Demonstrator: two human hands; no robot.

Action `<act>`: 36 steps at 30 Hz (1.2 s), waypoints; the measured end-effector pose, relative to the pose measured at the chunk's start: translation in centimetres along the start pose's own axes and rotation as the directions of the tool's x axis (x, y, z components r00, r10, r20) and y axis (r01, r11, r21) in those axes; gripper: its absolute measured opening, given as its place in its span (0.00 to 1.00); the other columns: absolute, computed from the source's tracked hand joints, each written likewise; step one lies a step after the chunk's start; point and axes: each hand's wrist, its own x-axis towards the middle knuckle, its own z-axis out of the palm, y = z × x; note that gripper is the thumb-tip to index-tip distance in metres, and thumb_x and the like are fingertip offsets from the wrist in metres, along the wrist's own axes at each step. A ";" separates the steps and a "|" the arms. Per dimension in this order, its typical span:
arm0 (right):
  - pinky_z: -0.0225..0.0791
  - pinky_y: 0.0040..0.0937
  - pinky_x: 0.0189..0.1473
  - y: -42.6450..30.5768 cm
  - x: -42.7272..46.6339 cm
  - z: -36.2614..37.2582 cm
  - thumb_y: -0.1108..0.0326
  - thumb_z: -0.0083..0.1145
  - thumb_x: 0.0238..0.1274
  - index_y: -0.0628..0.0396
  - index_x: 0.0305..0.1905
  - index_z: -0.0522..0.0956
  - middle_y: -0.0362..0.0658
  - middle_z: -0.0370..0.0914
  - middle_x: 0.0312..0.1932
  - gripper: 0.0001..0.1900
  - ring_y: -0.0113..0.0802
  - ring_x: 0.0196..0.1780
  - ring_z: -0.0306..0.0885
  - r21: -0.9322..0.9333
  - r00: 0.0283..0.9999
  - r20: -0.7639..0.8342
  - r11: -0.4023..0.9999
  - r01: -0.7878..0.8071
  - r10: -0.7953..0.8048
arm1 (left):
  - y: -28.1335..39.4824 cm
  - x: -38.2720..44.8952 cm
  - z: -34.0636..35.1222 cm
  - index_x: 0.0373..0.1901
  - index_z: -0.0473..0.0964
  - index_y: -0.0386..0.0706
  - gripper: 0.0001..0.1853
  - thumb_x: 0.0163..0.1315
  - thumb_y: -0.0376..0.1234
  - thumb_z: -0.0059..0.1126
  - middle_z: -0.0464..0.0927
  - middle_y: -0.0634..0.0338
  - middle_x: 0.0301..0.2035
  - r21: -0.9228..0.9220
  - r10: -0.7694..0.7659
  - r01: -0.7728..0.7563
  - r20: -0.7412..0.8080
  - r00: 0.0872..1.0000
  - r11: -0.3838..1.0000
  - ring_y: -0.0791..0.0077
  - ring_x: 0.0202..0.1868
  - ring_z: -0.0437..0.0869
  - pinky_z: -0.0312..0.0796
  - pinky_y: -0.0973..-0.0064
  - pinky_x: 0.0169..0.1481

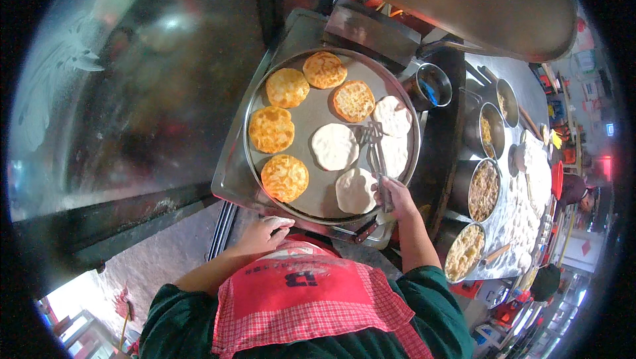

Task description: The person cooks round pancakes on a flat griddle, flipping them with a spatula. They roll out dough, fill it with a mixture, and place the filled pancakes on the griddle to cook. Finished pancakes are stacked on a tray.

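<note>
A large round metal griddle pan (320, 205) lies before me with several flatbreads on it. Browned flatbreads (272, 129) sit along its left and upper part, and pale ones (335, 146) lie in its middle and right part. My right hand (395, 197) grips metal tongs (381, 155) at the lower right of the pan, their slotted end over the gap beside the pale breads. My left hand (271, 233) rests, fingers loosely bent, near the pan's lower rim and my red apron (298, 289); nothing shows in it.
A knife with a dark red handle (366, 232) lies by the pan's lower right rim. A metal pot (433, 85) stands at the upper right. Filling pots (483, 190) line a floured worktop with dough (536, 175). A large round metal lid (472, 1) hangs above.
</note>
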 end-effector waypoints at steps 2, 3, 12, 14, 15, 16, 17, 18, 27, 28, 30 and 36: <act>0.70 0.28 0.30 1.0 3.4 -0.4 0.63 0.48 0.75 0.59 0.60 0.75 0.44 0.80 0.35 0.17 0.31 0.31 0.78 -0.033 1.000 -0.013 0.999 0.018 -0.019 | 0.4 0.3 -0.1 0.51 0.81 0.41 0.14 0.68 0.35 0.56 0.84 0.52 0.46 0.003 0.023 -0.023 0.020 1.000 1.000 0.56 0.50 0.85 0.76 0.65 0.56; 0.70 0.28 0.29 1.0 5.4 0.0 0.63 0.48 0.75 0.58 0.59 0.76 0.45 0.80 0.35 0.16 0.31 0.31 0.78 -0.054 1.000 -0.012 0.998 0.025 -0.025 | 0.6 0.5 -0.1 0.51 0.81 0.42 0.14 0.68 0.36 0.56 0.85 0.52 0.46 0.005 0.029 -0.030 0.022 0.999 1.000 0.56 0.50 0.85 0.76 0.64 0.55; 0.73 0.38 0.38 -3.1 5.8 5.0 0.66 0.57 0.66 0.50 0.66 0.72 0.45 0.82 0.38 0.23 0.37 0.35 0.81 -0.849 0.740 -0.040 0.414 0.329 -0.672 | 0.4 0.5 -0.1 0.51 0.81 0.40 0.14 0.67 0.35 0.58 0.84 0.52 0.47 0.000 -0.012 0.012 0.032 0.999 1.000 0.57 0.50 0.85 0.76 0.64 0.56; 0.74 0.43 0.42 -3.8 4.5 4.1 0.64 0.59 0.63 0.40 0.71 0.69 0.45 0.82 0.42 0.30 0.43 0.40 0.82 -0.995 0.690 0.026 0.046 0.085 -0.723 | -0.4 0.3 0.3 0.51 0.81 0.40 0.14 0.67 0.35 0.58 0.84 0.52 0.47 0.015 0.014 -0.014 0.033 0.999 1.000 0.57 0.50 0.85 0.76 0.64 0.56; 0.75 0.43 0.44 -4.0 4.4 4.1 0.63 0.60 0.62 0.39 0.71 0.69 0.45 0.82 0.44 0.30 0.44 0.42 0.82 -0.998 0.692 0.057 -0.045 0.036 -0.720 | -0.5 0.3 0.3 0.50 0.81 0.40 0.14 0.67 0.35 0.58 0.84 0.52 0.47 0.025 0.025 -0.026 0.032 0.999 0.999 0.57 0.50 0.85 0.76 0.64 0.56; 0.75 0.42 0.45 -4.3 4.1 4.2 0.63 0.60 0.62 0.38 0.71 0.68 0.44 0.81 0.45 0.31 0.44 0.44 0.82 -0.991 0.695 0.090 -0.137 -0.012 -0.713 | -0.6 0.4 0.5 0.50 0.81 0.40 0.14 0.66 0.35 0.58 0.84 0.51 0.46 0.015 0.003 -0.003 0.048 0.999 1.000 0.57 0.50 0.85 0.75 0.63 0.56; 0.76 0.41 0.47 -4.5 4.1 4.2 0.62 0.60 0.62 0.37 0.71 0.68 0.44 0.81 0.46 0.31 0.45 0.46 0.82 -0.972 0.699 0.123 -0.227 -0.058 -0.704 | -0.6 0.4 0.5 0.50 0.81 0.40 0.14 0.67 0.35 0.58 0.84 0.51 0.46 0.016 0.014 -0.015 0.032 0.999 1.000 0.57 0.50 0.85 0.75 0.63 0.56; 0.76 0.42 0.48 -4.6 4.3 4.3 0.61 0.59 0.62 0.36 0.71 0.67 0.44 0.81 0.49 0.31 0.45 0.47 0.82 -0.971 0.735 0.120 -0.232 -0.052 -0.667 | -0.5 0.3 0.4 0.50 0.81 0.40 0.14 0.67 0.35 0.58 0.84 0.51 0.46 0.020 0.025 -0.026 0.019 1.000 0.999 0.57 0.50 0.85 0.75 0.63 0.56; 0.76 0.37 0.44 -2.0 4.9 4.7 0.62 0.62 0.63 0.54 0.71 0.65 0.44 0.82 0.47 0.32 0.40 0.43 0.82 -0.925 0.856 0.122 0.256 0.282 -0.503 | -1.4 -0.3 -0.1 0.55 0.78 0.43 0.17 0.66 0.37 0.57 0.84 0.53 0.46 -0.003 -0.005 0.005 0.023 1.000 1.000 0.57 0.50 0.84 0.76 0.64 0.55; 0.75 0.34 0.42 -0.9 5.0 5.2 0.62 0.60 0.66 0.58 0.69 0.67 0.44 0.82 0.45 0.29 0.37 0.39 0.82 -0.814 0.869 0.118 0.455 0.361 -0.480 | -1.4 -0.4 -0.1 0.55 0.78 0.43 0.17 0.66 0.36 0.57 0.84 0.53 0.46 -0.008 -0.011 0.011 0.019 1.000 1.000 0.57 0.51 0.84 0.76 0.64 0.55; 0.73 0.27 0.35 -0.4 5.5 6.0 0.63 0.51 0.74 0.65 0.61 0.69 0.44 0.82 0.43 0.19 0.29 0.33 0.79 -0.610 0.930 0.207 0.703 0.365 -0.303 | -1.5 -0.5 -0.1 0.56 0.78 0.43 0.18 0.66 0.36 0.57 0.84 0.52 0.47 0.002 -0.014 0.014 0.026 1.000 1.000 0.57 0.51 0.84 0.76 0.64 0.56; 0.67 0.27 0.27 -2.2 7.8 12.3 0.57 0.47 0.76 0.58 0.50 0.74 0.42 0.80 0.34 0.15 0.27 0.27 0.75 -0.397 0.963 0.270 0.909 0.127 -0.017 | -0.8 -0.6 -0.4 0.53 0.80 0.42 0.15 0.67 0.36 0.57 0.84 0.52 0.46 -0.022 -0.021 0.021 0.005 1.000 1.000 0.57 0.49 0.85 0.76 0.63 0.55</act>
